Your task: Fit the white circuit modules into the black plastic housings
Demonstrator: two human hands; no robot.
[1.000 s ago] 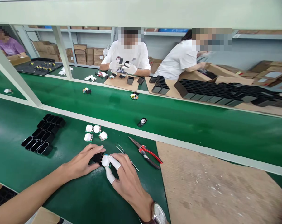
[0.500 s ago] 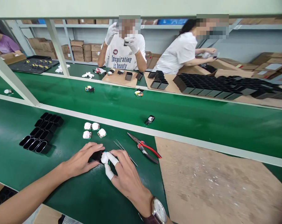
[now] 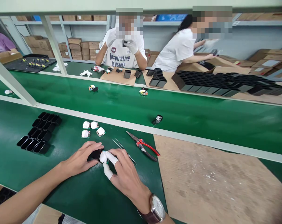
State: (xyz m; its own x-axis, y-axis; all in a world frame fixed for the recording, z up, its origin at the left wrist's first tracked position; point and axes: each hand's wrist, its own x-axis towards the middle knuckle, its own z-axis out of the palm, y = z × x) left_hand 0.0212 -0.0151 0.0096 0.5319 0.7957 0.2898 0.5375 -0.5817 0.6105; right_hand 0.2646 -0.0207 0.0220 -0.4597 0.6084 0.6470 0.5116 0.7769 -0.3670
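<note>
My left hand (image 3: 81, 158) grips a black case (image 3: 95, 154) lying on the green table, its open end facing right. At that opening, my right hand (image 3: 122, 171), with white covers on thumb and index finger, pinches a circuit board with a white blob (image 3: 103, 157). The board's edge sits at or slightly inside the case mouth; how deep is hidden. Several similar white-topped boards (image 3: 94, 125) lie just beyond. Rows of black cases (image 3: 40, 133) stand to the left. Tweezers (image 3: 124, 151) and red-handled pliers (image 3: 143, 145) rest right of my hands.
A cardboard sheet (image 3: 215, 183) covers the table at right. Beyond a pale rail (image 3: 103, 120), a green conveyor (image 3: 117, 105) carries a black case (image 3: 158, 119) and small boards. Across it, people work beside many stacked black cases (image 3: 201, 82). A slanted post (image 3: 13, 77) stands at left.
The items on the conveyor have shifted right. The camera view has moved slightly. My hands keep nearly the same hold. Across the belt, one person's gloved hand has lowered and another person's hands have moved.
</note>
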